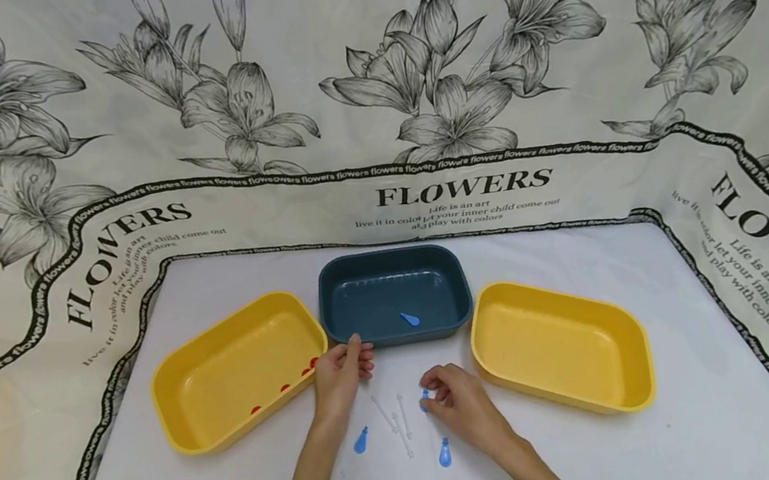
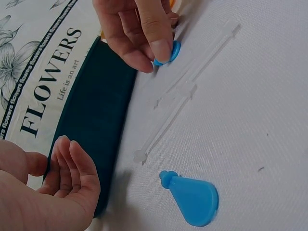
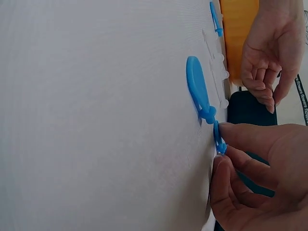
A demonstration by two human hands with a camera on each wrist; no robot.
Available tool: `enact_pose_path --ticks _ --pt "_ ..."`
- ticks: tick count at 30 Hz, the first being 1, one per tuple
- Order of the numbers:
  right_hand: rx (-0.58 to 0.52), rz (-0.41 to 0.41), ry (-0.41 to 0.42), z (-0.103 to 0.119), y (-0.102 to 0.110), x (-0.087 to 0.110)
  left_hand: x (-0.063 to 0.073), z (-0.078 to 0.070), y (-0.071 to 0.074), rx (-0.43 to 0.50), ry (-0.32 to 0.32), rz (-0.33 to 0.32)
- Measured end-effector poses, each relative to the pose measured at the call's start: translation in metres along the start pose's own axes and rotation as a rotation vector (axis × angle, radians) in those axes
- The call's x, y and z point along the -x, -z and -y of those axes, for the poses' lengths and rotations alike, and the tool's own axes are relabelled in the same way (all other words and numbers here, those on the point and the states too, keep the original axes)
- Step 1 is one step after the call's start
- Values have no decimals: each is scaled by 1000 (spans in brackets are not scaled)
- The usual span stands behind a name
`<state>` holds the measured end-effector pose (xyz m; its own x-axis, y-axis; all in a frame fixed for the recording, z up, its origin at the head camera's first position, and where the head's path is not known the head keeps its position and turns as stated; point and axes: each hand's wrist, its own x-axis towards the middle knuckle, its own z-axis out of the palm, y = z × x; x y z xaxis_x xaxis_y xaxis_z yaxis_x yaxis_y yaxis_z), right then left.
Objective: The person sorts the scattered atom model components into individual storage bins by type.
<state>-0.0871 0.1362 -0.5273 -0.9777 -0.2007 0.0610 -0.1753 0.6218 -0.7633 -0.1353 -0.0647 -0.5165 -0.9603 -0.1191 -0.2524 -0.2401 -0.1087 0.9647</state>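
Note:
My right hand (image 1: 459, 404) pinches a small blue teardrop-shaped plastic piece (image 1: 424, 401) between thumb and fingers, close over the white table. At the front rim of the dark blue bin (image 1: 400, 336), my left hand (image 1: 341, 377) has its thumb at the rim and its curled fingers against the outer wall. One blue teardrop piece (image 1: 409, 319) lies inside that bin. On the cloth are two more: a left blue piece (image 1: 361, 440) and a right blue piece (image 1: 444, 453). Several clear thin plastic sticks (image 1: 403, 415) lie between the hands.
A yellow bin (image 1: 191, 448) at the left has several small red pieces (image 1: 285, 387) along its near wall. Another yellow bin (image 1: 566, 383) stands at the right. Behind the bins rises a flower-printed cloth (image 1: 453, 195).

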Motion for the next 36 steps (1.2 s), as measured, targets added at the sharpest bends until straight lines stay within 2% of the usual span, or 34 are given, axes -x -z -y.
enact_pose_path --ticks 8,15,21,24,36 --pt "4 39 31 1 1 -1 -1 2 1 2 -4 8" --pt "-42 54 12 2 4 -6 0 2 0 -3 -14 6" --pt "-67 54 42 4 8 -10 -1 4 -1 -3 -21 7" --pt "-85 55 54 6 11 -12 -1 3 0 -6 -4 1" --pt "-126 42 67 14 26 -23 -2 3 1 -21 10 -5"
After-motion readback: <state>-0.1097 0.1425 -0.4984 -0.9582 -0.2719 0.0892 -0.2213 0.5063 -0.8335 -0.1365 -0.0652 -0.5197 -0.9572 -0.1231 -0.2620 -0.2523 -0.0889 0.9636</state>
